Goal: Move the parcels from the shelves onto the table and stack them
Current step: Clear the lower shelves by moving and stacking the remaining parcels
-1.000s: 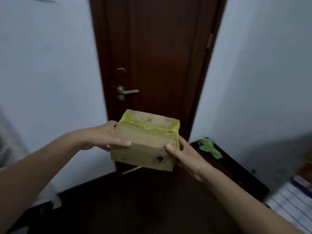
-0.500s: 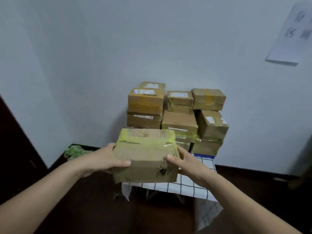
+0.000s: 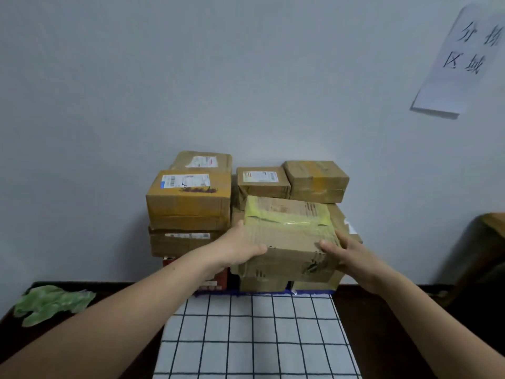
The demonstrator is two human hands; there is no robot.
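I hold a brown cardboard parcel (image 3: 289, 239) with yellow-green tape across its top, in the air just in front of the stacked parcels. My left hand (image 3: 237, 247) grips its left side and my right hand (image 3: 347, 255) grips its right side. Behind it, several taped cardboard parcels (image 3: 188, 203) are piled against the wall at the far end of a table with a white checked cloth (image 3: 254, 337). The held parcel hides the middle of the pile.
A crumpled green bag (image 3: 52, 302) lies on a dark surface at the left. A paper sign with handwritten characters (image 3: 464, 58) hangs on the wall at the upper right. A dark brown object (image 3: 489, 242) stands at the right edge.
My view has swung from the door to the table. The parcel in both hands has moved forward and now sits close in front of the pile.
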